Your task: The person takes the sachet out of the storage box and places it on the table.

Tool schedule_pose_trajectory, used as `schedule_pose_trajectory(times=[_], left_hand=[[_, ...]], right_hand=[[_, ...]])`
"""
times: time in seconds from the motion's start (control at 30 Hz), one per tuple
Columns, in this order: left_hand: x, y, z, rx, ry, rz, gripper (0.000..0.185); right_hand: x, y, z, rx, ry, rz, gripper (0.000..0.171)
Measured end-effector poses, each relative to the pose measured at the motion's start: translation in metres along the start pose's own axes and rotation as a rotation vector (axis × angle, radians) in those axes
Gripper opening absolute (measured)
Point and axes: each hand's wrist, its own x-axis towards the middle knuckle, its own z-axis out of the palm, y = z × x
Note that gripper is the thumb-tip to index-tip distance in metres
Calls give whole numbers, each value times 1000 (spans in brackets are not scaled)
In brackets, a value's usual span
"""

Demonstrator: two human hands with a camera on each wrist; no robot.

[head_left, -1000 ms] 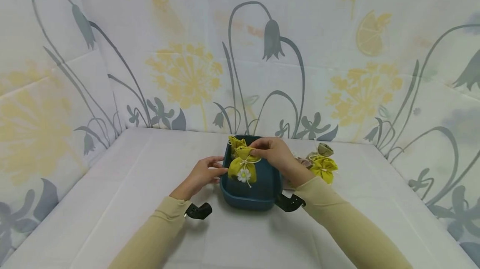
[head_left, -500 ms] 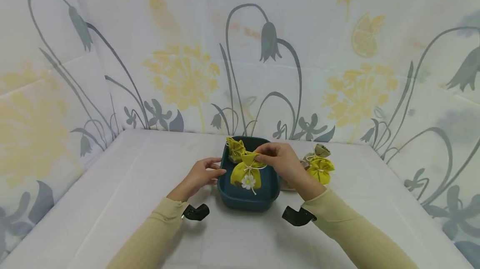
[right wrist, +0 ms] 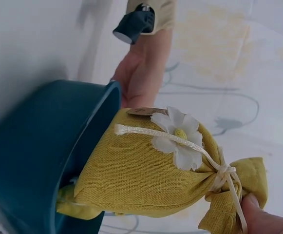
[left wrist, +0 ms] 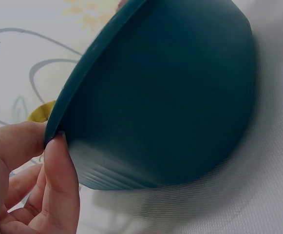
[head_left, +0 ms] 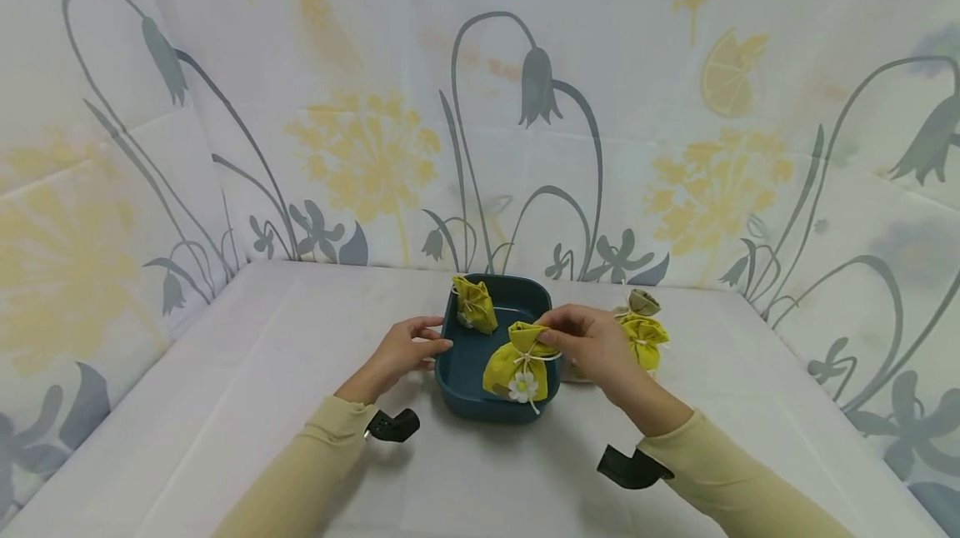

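By its gathered neck, my right hand (head_left: 596, 351) pinches a yellow drawstring pouch (head_left: 506, 367) with a white flower and pale cord. The pouch hangs over the near right part of a dark teal basin (head_left: 468, 405); in the right wrist view its lower end is beside the basin's rim. My left hand (head_left: 397, 355) is at the basin's left side, and the left wrist view has thumb and finger (left wrist: 61, 183) pinching its rim. A second yellow pouch (head_left: 475, 305) leans inside the basin's far left corner.
Right of the basin, partly behind my right hand, lie another yellow pouch (head_left: 645, 338) and a grey-brown one (head_left: 642, 302). White cloth (head_left: 300, 338) covers the table, and a flower-printed curtain (head_left: 360, 146) stands behind it.
My right hand has carried the yellow pouch right and nearer to me, away from the pouch in the far left corner. My left hand has stayed at the basin's side.
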Motion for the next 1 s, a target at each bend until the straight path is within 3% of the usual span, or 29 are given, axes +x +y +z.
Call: schedule_pose_trajectory(times=[0.23, 0.5, 1.0], left_hand=[[0, 1, 0, -14, -2, -1, 53], [1, -1, 0, 0, 3, -3, 53], [3, -2, 0, -14, 8, -8, 53]], right_hand=[[-13, 6, -15, 52, 10, -10, 15], [-21, 20, -37, -36, 121, -1, 16], [-35, 40, -75, -113, 175, 39, 27]])
